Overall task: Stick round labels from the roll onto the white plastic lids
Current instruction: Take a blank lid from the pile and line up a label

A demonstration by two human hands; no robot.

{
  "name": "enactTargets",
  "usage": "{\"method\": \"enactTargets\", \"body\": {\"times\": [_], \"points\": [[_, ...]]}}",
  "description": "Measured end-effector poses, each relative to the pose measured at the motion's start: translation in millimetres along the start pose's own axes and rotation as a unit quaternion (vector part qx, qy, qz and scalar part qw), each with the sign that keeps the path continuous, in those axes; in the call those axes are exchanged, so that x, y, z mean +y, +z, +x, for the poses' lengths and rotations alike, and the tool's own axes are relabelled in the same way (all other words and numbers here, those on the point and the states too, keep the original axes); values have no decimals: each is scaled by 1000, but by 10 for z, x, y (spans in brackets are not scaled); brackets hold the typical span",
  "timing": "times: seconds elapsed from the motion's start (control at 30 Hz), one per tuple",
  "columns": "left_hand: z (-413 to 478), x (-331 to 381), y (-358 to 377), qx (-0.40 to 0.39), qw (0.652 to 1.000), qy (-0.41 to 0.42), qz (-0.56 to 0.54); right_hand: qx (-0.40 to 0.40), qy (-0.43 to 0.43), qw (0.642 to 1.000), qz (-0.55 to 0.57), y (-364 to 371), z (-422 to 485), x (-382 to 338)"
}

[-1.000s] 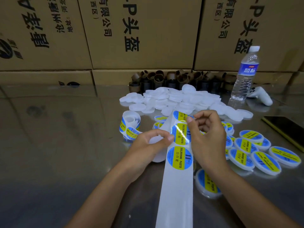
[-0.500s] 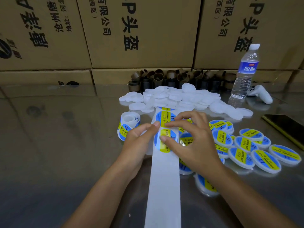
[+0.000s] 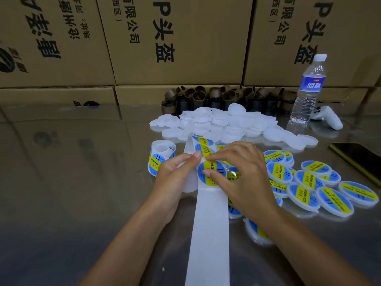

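We see the left hand [image 3: 175, 176] gripping a white lid [image 3: 188, 183] at the left edge of the paper strip [image 3: 208, 234], fingers curled round it. The right hand [image 3: 245, 178] presses straight fingers on a round label [image 3: 213, 176] over the strip. The roll [image 3: 161, 154] stands left of the strip, plain lids [image 3: 226, 122] lie beyond it, and labelled lids [image 3: 305, 182] lie to its right.

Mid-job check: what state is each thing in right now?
left hand: grips a white lid
right hand: fingers press on a round label
label roll: partly unwound
backing strip: bare, trailing toward camera
plain lids: piled, unlabelled
labelled lids: spread at right
water bottle: upright, capped
phone: screen dark
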State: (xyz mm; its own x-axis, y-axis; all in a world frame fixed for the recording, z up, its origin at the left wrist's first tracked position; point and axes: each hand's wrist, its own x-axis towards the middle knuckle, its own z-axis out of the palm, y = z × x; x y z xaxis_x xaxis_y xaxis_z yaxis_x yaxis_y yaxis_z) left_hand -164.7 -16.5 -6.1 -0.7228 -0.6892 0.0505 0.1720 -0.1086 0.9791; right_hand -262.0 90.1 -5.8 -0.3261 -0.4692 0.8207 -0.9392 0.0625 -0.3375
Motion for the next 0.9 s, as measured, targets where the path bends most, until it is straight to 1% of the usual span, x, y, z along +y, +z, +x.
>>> {"method": "enactTargets", "body": {"times": [0.1, 0.2, 0.3, 0.4, 0.53, 0.6, 0.67, 0.7, 0.73, 0.8, 0.9], "points": [[2, -1, 3, 14, 999, 25, 18, -5, 1, 1000, 8, 3, -7, 1], [8, -17, -5, 36, 999, 33, 22, -28, 17, 999, 43, 9, -20, -27], [32, -30, -25, 67, 997, 41, 22, -72, 67, 991, 96, 0, -28, -87], [36, -31, -30, 95, 994, 47, 19, -94, 139, 971, 171, -33, -15, -152], [38, -37, -21, 124, 991, 48, 13, -65, 212, 930, 293, -59, 39, -194], [41, -32, -14, 135, 990, 46, 15, -32, 232, 904, 357, -74, 69, -191], [40, -25, -13, 140, 989, 40, 17, -3, 242, 887, 393, -109, 95, -194], [42, -23, -12, 142, 989, 39, 21, 2, 234, 891, 389, -124, 99, -201], [40, -22, -13, 142, 989, 38, 26, -1, 218, 904, 368, -132, 95, -211], [32, -16, -6, 142, 989, 40, 28, -26, 185, 925, 330, -120, 67, -226], [27, -17, 0, 140, 989, 43, 25, -63, 164, 935, 307, -85, 18, -216]]}}
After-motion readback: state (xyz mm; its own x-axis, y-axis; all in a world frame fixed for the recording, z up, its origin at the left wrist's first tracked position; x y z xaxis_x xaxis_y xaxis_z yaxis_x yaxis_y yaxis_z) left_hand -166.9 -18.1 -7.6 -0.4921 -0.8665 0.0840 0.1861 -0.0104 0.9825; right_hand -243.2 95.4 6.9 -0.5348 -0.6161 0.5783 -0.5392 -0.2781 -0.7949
